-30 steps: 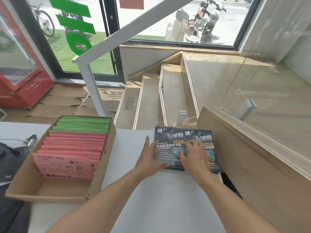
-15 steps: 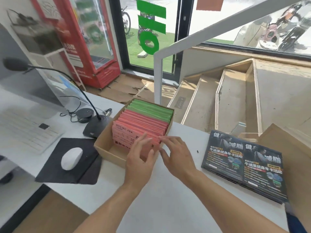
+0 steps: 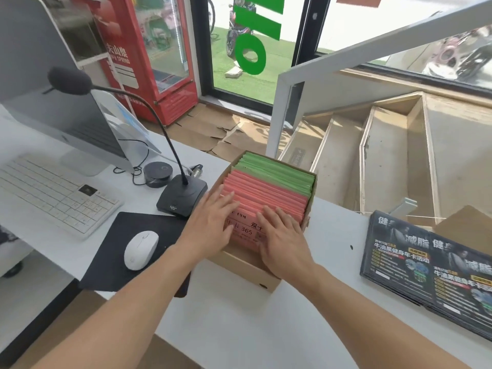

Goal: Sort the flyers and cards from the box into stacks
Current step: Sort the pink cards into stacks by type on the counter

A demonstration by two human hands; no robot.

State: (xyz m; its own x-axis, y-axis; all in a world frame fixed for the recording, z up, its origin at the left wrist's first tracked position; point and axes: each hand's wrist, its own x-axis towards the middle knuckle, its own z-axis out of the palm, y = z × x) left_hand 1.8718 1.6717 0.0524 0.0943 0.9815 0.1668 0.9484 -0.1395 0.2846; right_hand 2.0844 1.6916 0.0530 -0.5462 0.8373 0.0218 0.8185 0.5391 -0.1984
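1. Two hands are laid on the cards inside the cardboard box (image 3: 249,271), which stands on the white tabletop (image 3: 239,323) near its middle.
2. The box is filled with upright cards packed front to back: red cards (image 3: 269,194) fill the near and middle part, and green cards (image 3: 277,170) fill the far part.
3. The left hand (image 3: 213,225) is placed over the near left end of the red cards, with its fingers (image 3: 226,202) nearly straight and spread slightly apart, their tips resting on the card tops.
4. The right hand (image 3: 285,239) is placed over the near right end of the red cards, with its fingers (image 3: 274,215) straight and close together, lying flat on the cards; nothing is gripped by either hand.
5. Printed characters and the number 365 are seen on the front red card between the two hands.
6. A stack of dark flyers (image 3: 431,265) is laid flat on the tabletop to the right of the box, well apart from it.
7. A gooseneck microphone (image 3: 182,195) is set just beside the left wall of the box.
8. A black mouse pad (image 3: 114,259) is spread near the left of the box, and a white mouse (image 3: 141,250) is set on it.
9. A white keyboard (image 3: 53,193) and a monitor (image 3: 53,97) are seen farther left on the tabletop.
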